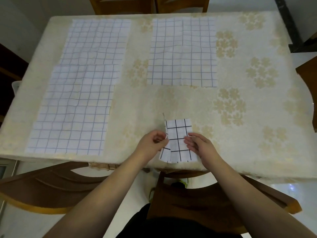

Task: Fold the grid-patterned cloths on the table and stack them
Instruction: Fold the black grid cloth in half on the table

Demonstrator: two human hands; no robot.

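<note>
A small folded white cloth with a black grid (178, 134) lies near the table's front edge. My left hand (153, 143) pinches its left edge with curled fingers. Fingers nearly straight, my right hand (199, 145) rests on the cloth's right side. Several larger grid cloths lie flat and overlapping on the left half of the table (77, 107), the farthest one at the back left (97, 40). Two more grid cloths lie side by side at the back centre (181, 52).
The table wears a cream floral tablecloth (240, 107). Wooden chairs stand at the front left (51, 182), under my arms (188, 200), at the right edge (308, 79) and behind the table (151, 4).
</note>
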